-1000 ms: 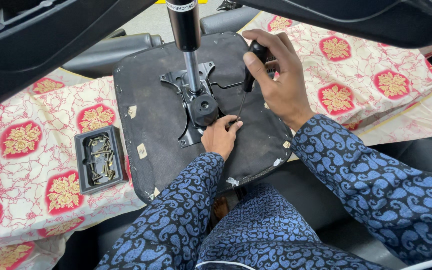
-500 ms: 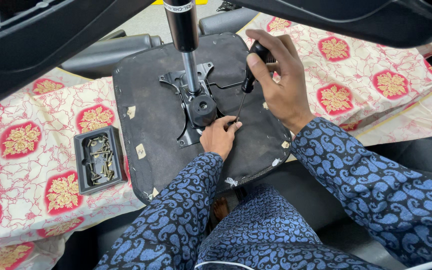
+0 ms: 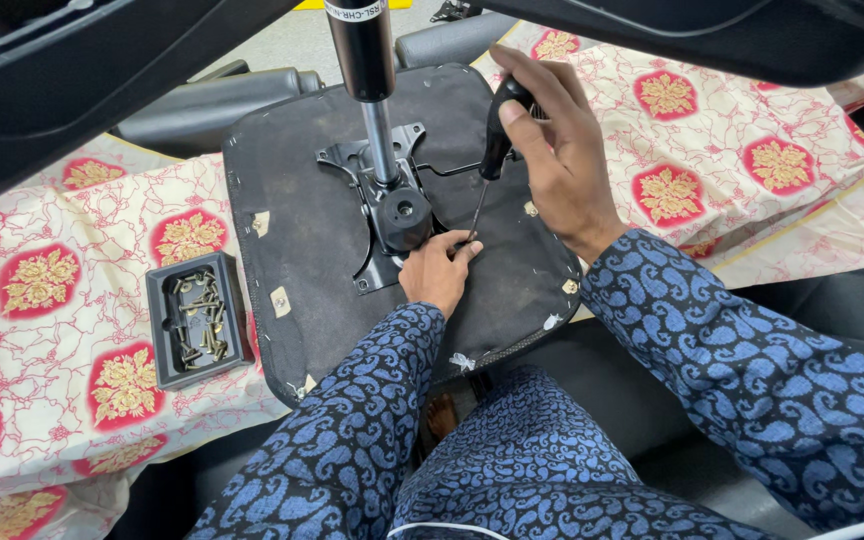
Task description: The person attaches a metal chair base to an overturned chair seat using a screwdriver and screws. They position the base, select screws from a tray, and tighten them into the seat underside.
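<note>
Two hands on seat base (image 3: 332,240), mid-scene. Right hand (image 3: 552,150), fingers clamped on screwdriver (image 3: 492,135), hardly moved since a second ago; tip stayed by plate (image 3: 382,215). Left hand (image 3: 437,270), fingers pinched together there, kept steadying, probably a screw. Tray (image 3: 197,320) left.

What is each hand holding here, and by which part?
The right hand grips a screwdriver by its black handle, shaft angled down. The left hand steadies the screwdriver's tip with its fingertips against the metal plate under the chair seat.
</note>
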